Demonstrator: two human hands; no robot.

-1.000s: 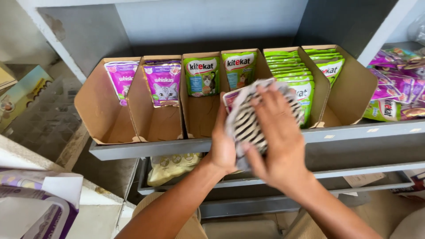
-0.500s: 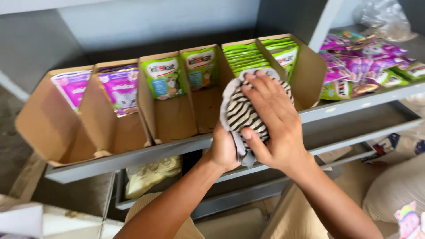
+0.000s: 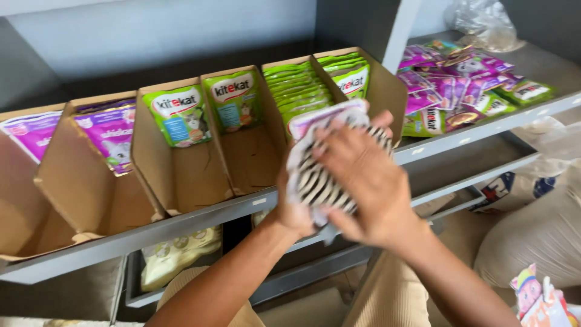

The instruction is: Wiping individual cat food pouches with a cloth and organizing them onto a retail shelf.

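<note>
- Now both hands hold a small stack of pouches (image 3: 315, 181) with a black and white striped pattern, just in front of the front edge of the grey metal shelf (image 3: 200, 219).
- Compared with a second ago, the view has swung to the right; the open cardboard trays now sit toward the left end of the shelf, and the hands with the stack stay before the same green tray.
- The left hand (image 3: 296, 209) supports the stack from below and behind, fingers closed around its lower edge.
- The right hand (image 3: 363, 181) lies spread over the front of the stack and presses it against the left one.
- The green tray (image 3: 387, 91) just behind the hands is packed with green pouches (image 3: 302, 91).
- The two middle trays (image 3: 175, 175) each hold only one or a few green pouches at the back.
- The trays at the left end hold purple pouches (image 3: 112, 133).
- Loose purple and green pouches (image 3: 460, 85) lie flat at the right end.
</note>
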